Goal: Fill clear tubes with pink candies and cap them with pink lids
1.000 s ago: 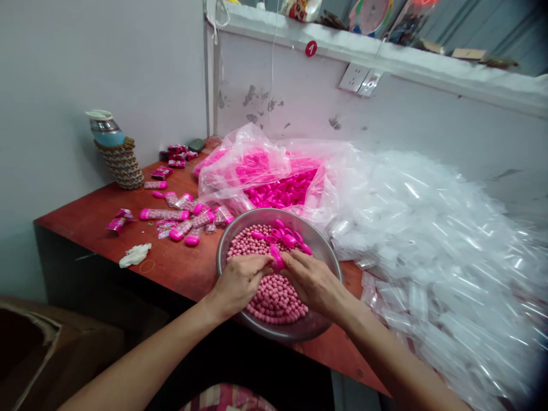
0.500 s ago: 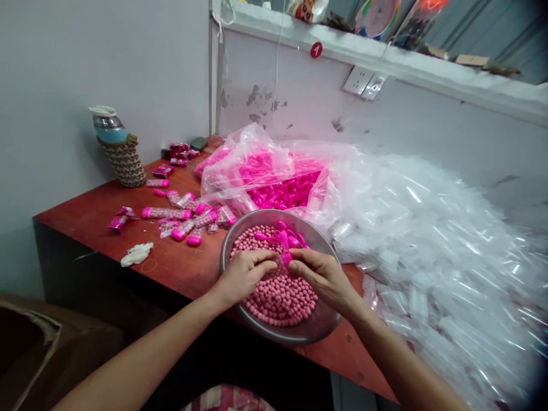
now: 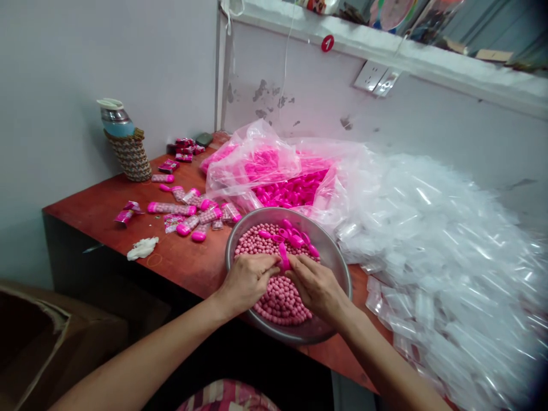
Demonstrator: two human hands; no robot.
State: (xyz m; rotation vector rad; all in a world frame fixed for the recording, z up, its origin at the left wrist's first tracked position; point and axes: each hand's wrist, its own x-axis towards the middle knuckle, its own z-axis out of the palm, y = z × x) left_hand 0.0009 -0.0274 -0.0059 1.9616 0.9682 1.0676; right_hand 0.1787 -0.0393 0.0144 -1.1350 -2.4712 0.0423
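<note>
A steel bowl (image 3: 347, 285) holds many round pink balls (image 3: 282, 299) and several loose pink plastic pieces (image 3: 295, 240). Just above it, my left hand (image 3: 248, 279) and my right hand (image 3: 317, 282) come together, fingertips pinched around one pink plastic cap (image 3: 283, 257). Its narrow tail points away from me. My right fingers press on its right side and my left thumb and fingers close in from the left. Whatever sits under the cap is hidden by the fingers.
Left of the bowl lie filled clear tubes with pink caps (image 3: 171, 209), small packets (image 3: 125, 216) and a crumpled white cloth (image 3: 142, 249). Behind are a bag of pink parts (image 3: 291, 191) and a bottle in a woven holder (image 3: 128, 154). Clear plastic tubes (image 3: 436, 228) heap up at right.
My hands have drawn closer together around the pink cap. The clear tube with balls that showed between my fingers is now covered. The view has shifted slightly.
</note>
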